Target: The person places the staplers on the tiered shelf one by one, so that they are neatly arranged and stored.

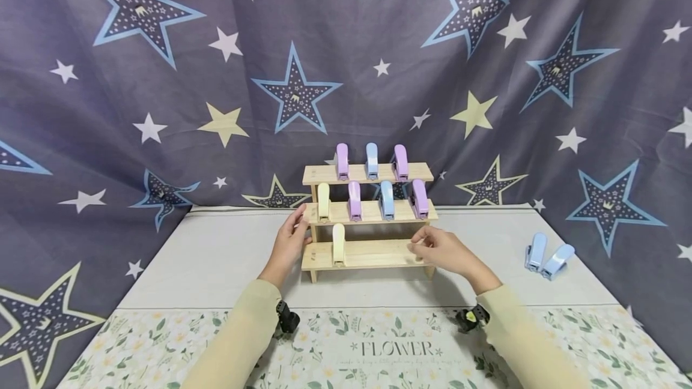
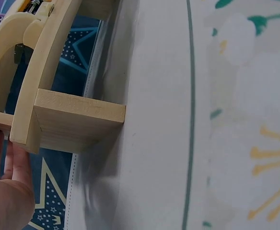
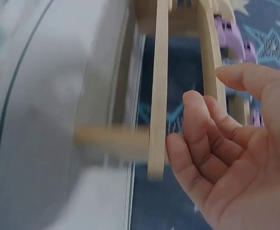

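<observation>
A three-tier wooden rack point(image 1: 373, 212) stands on the table with small staplers upright on its shelves. My left hand point(image 1: 288, 242) holds the rack's left end; in the left wrist view the fingers point(image 2: 21, 165) lie against the wood. Close to that hand, a cream stapler point(image 1: 339, 245) stands on the bottom shelf and another cream stapler point(image 1: 323, 202) on the middle one. My right hand point(image 1: 443, 250), fingers loosely curled and holding nothing, is at the bottom shelf's right end. Purple stapler point(image 1: 354, 201), blue stapler point(image 1: 387, 200) and purple stapler point(image 1: 419, 199) complete the middle row.
The top shelf carries two purple staplers point(image 1: 342, 162) and a blue stapler point(image 1: 371, 161) between them. Two more blue staplers point(image 1: 536, 252) lie on the table at the right. A flower-print cloth point(image 1: 389, 323) covers the front; a star-patterned curtain point(image 1: 346, 29) hangs behind.
</observation>
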### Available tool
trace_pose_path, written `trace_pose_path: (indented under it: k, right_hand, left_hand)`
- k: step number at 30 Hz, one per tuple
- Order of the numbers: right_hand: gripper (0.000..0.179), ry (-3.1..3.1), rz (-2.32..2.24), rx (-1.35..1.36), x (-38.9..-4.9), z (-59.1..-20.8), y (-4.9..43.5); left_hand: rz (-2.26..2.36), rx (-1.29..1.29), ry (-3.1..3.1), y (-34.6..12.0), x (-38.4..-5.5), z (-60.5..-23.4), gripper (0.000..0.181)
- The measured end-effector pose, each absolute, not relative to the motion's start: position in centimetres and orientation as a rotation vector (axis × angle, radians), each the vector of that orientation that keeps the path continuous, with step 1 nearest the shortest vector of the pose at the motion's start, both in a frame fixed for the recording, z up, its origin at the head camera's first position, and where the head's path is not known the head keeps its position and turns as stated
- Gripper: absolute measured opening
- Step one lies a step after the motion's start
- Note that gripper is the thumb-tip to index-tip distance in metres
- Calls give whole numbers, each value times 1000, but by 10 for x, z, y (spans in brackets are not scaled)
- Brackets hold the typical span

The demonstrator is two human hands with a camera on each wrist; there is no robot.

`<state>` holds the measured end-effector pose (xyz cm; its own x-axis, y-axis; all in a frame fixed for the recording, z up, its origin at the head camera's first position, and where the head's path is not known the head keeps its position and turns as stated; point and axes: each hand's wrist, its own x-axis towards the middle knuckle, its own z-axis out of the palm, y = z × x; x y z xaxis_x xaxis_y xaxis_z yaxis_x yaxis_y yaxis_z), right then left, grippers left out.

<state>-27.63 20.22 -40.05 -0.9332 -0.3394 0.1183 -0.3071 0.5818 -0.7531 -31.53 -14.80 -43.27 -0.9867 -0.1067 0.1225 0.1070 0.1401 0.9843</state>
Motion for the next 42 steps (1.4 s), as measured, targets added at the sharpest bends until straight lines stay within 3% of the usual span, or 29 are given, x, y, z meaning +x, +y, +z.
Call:
trace_pose_path:
  k: [16,25,32,42]
  right_hand:
    - [42,2919,-1284,-182,-253,-396,332]
    - [61,2966,-1147,143,-233,-401,399]
    - [66,2997,-1155,337,-227,-415,425]
    - [99,2778,-1321,541,-236,-433,441]
  left_hand:
    - [-1933,-35,-2239,-149,-316,-434,47]
    - [-1928,-38,-2235,-150,-317,-435,47]
    - [-1942,-22,-2239,-149,-315,-434,47]
    - [-1933,-25,-2238,-149,-316,-435,48]
